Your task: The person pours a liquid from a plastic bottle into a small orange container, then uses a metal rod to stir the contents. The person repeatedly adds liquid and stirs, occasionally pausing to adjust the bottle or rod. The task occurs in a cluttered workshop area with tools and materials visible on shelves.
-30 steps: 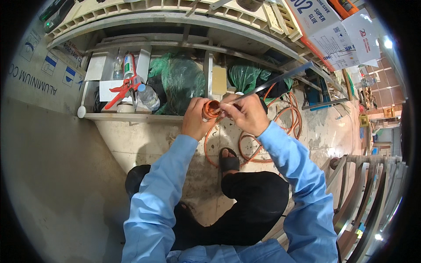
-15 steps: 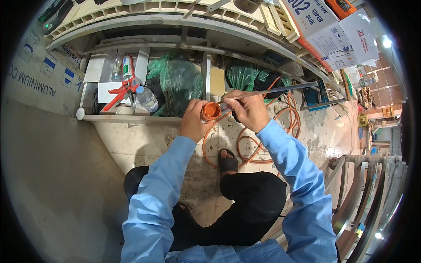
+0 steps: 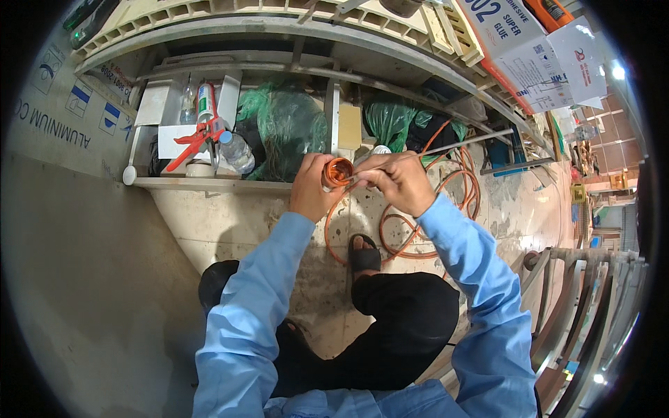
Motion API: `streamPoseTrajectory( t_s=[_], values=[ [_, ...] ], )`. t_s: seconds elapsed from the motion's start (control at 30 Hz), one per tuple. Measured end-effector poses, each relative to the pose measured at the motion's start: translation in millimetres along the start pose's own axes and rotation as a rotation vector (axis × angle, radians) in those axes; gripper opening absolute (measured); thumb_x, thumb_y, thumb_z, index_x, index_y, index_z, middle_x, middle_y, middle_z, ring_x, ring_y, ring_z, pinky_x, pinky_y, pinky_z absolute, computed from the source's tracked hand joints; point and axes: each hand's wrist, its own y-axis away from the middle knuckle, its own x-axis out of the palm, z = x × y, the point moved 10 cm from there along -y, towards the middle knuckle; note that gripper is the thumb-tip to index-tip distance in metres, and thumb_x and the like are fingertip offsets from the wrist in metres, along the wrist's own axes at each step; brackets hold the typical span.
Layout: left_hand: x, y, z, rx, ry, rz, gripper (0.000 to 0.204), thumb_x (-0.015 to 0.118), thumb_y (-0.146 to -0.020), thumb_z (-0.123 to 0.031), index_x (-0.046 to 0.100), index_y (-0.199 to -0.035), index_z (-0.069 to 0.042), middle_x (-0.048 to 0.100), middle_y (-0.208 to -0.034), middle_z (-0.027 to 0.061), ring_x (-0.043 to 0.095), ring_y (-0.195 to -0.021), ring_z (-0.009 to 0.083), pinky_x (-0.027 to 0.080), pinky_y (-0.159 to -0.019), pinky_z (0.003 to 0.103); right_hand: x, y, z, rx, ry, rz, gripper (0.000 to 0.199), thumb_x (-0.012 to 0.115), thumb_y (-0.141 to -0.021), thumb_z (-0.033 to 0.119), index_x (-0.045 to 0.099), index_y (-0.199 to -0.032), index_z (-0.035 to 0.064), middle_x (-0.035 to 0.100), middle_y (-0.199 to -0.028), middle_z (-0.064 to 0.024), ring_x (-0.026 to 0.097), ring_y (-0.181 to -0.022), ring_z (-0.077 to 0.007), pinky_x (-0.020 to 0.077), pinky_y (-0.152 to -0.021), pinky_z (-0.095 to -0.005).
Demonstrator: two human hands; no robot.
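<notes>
At frame centre, the left hand clasps a small orange can; the right hand pinches a thin stick at its rim.

White printed cartons stacked upper right, perhaps glue boxes.

Both forearms, in light blue sleeves, rise from the lower edge and converge at the small round orange tin. The left hand curls around the tin's left side, gripping it. The right hand sits just right of the tin, fingers pinched together at its rim, wrist bent inward.
</notes>
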Motion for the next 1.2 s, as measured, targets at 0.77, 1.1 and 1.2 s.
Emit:
streamPoseTrajectory(
  t_s=[0.77, 1.1, 1.2],
  values=[
    [4, 5, -5, -0.003, 0.031, -0.004, 0.054, 0.085, -0.07, -0.001, 0.064, -0.12, -0.001, 0.061, -0.117, 0.0148, 0.066, -0.106, 0.0354, 0.056, -0.089, 0.041, -24, -10, 22, 0.103, 0.331, 0.024, 0.012, 0.069, -0.097, 0.005, 0.072, -0.1, -0.0066, 0.072, -0.088, -0.02, 0.071, -0.073, -0.0351, 0.0553, -0.064, -0.0383],
    [-1, 4, -11, 0.036, 0.017, -0.053, 0.051, 0.085, -0.071, -0.001, 0.065, -0.117, 0.0, 0.063, -0.116, 0.0154, 0.067, -0.102, 0.0373, 0.058, -0.087, 0.04, -12, -4, 31, -0.105, 0.219, 0.119, 0.009, 0.067, -0.088, -0.003, 0.073, -0.094, -0.0013, 0.073, -0.092, -0.0175, 0.071, -0.082, -0.0389, 0.0574, -0.072, -0.0446],
    [-6, 5, -7, 0.035, 0.024, -0.062, 0.051, 0.085, -0.071, -0.001, 0.065, -0.117, 0.0, 0.063, -0.116, 0.0159, 0.067, -0.102, 0.0372, 0.058, -0.087, 0.04, -18, 4, 42, -0.147, 0.196, 0.165, 0.014, 0.068, -0.085, -0.007, 0.075, -0.096, -0.001, 0.076, -0.093, -0.0148, 0.074, -0.085, -0.0348, 0.0599, -0.076, -0.0406]
  ],
)
